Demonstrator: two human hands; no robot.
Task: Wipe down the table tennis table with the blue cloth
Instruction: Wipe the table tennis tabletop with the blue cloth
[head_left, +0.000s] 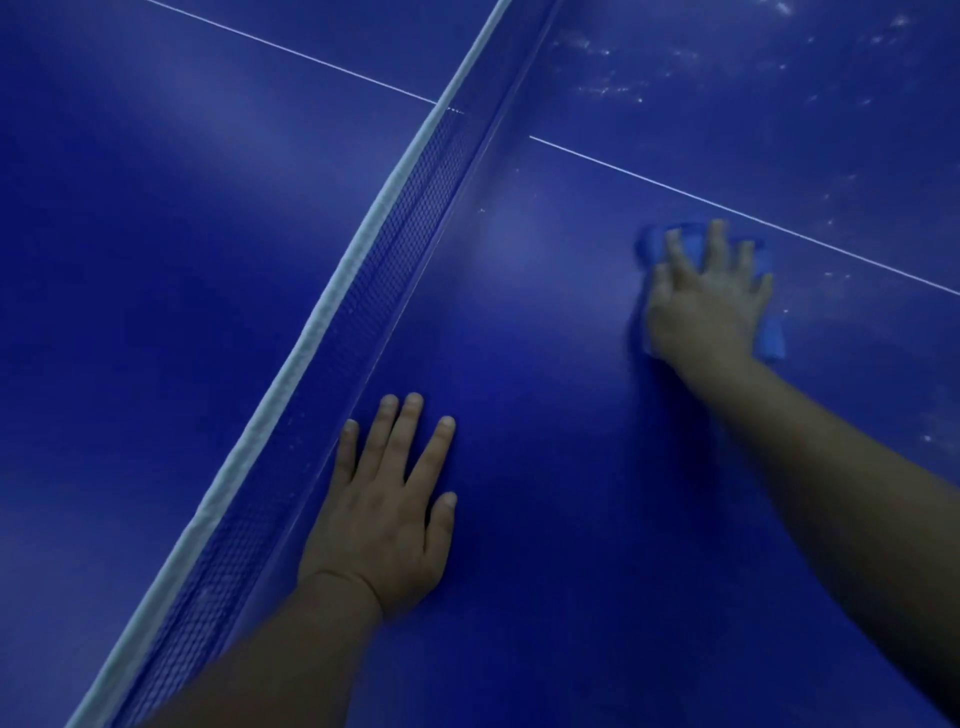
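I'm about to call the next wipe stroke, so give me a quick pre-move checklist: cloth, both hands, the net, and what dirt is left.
1. Folded blue cloth under the right hand: ok, spread fingers press it flat on the table.
2. Left hand bracing: ok, flat on the dark blue table tennis table, beside the net.
3. White-topped mesh net clear of the cloth: ok, well apart.
4. Whitish smudges beyond the thin white centre line: not ok, not yet wiped.
5. Specks right of the right forearm: not ok.
6. Cloth damp or dry: cannot tell.
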